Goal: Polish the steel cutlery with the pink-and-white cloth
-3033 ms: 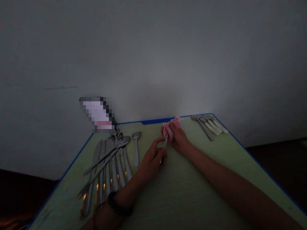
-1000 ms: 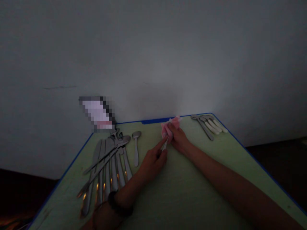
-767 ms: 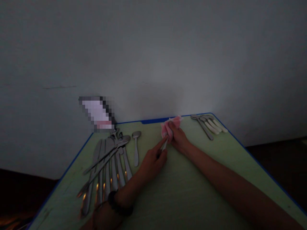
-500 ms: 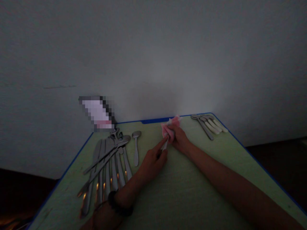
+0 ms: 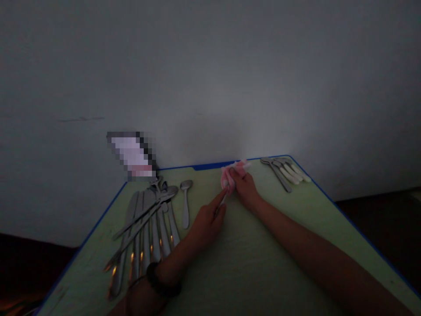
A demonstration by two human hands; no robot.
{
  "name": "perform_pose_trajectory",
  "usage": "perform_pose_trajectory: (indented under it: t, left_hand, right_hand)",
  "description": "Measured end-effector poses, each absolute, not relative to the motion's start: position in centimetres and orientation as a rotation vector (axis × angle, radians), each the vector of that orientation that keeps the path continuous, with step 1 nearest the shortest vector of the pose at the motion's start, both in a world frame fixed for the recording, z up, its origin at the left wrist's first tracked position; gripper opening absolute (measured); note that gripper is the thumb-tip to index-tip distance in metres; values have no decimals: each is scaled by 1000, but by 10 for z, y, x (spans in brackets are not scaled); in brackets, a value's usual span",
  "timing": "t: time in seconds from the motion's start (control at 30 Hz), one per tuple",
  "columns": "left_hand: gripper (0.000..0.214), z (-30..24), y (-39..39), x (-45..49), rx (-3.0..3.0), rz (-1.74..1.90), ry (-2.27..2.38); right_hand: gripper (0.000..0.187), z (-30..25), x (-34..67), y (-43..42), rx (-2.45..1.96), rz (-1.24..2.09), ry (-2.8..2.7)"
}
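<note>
Utensil (image 5: 222,202) is center frame, just right of middle: slim metal handle visible, far end hidden in the pink cloth (image 5: 225,176), so can't tell type. Left hand (image 5: 208,218): fingers closed on the handle, index stretched up to the cloth. Right hand (image 5: 245,188): fingers pinching the cloth bunched round the far end.

Handling, my read: utensil light, stiff, not fragile, smooth, so could slip or twist; hold mid-handle. Cloth soft, limp, thin; pinch it in folds, it gives no support.

Edges: blue rim (image 5: 215,166) of the tabletop (image 5: 256,267) runs just behind the cloth, wall (image 5: 210,87) right beyond, so little reach upward. Lone spoon (image 5: 186,206) left of the hands; knives (image 5: 155,235) with spoons across them, lower left, partly under the left forearm. White-handled cutlery (image 5: 291,172) plus metal spoon (image 5: 278,175) upper right. Best room: lower center, between forearms.
</note>
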State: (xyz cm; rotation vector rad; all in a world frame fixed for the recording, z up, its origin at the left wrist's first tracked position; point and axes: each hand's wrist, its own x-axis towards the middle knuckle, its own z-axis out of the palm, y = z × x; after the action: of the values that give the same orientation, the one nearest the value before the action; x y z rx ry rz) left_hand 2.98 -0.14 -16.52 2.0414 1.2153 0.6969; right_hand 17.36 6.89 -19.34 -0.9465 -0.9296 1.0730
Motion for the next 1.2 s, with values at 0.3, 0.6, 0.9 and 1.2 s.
perform_pose_trajectory:
  t: [0.3, 0.6, 0.9, 1.2]
  left_hand:
    - [49, -166, -4, 28, 2034, 674, 1208]
    - [48, -171, -2, 28, 1998, 768, 1162]
    - [48, -169, -5, 30, 1973, 710, 1258]
    - [42, -168, -4, 33, 1793, 742, 1183]
  right_hand:
    - [33, -186, 172, 60, -1080, 963, -929]
    - [40, -201, 156, 56, -1059, 1258, -714]
    - [30, -200, 186, 75, -831, 1321, -994]
    - [27, -194, 189, 82, -715, 1317, -697]
